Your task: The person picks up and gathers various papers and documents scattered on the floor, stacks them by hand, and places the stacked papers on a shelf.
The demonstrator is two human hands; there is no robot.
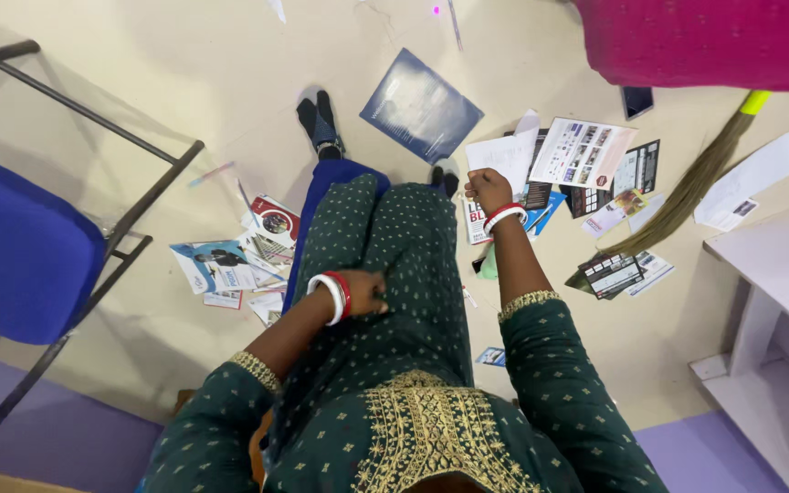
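Fingers of the left hand (362,292) are pressed flat and together on the green dotted cloth (413,274) over the thigh, with nothing gripped. Left of those fingers, well apart on the floor, a loose heap of glossy leaflets (230,260) is seen, beside a blue chair (20,246). Fingers of the right hand (488,190) are curled shut at the lower edge of a white sheet of paper (507,153); whether the edge is actually pinched cannot be told. Such a sheet is judged light, limp and easily creased, so an edge or corner is best pinched. Right of those fingers, more brochures (582,151) and a broom (687,187) are spread across the floor.
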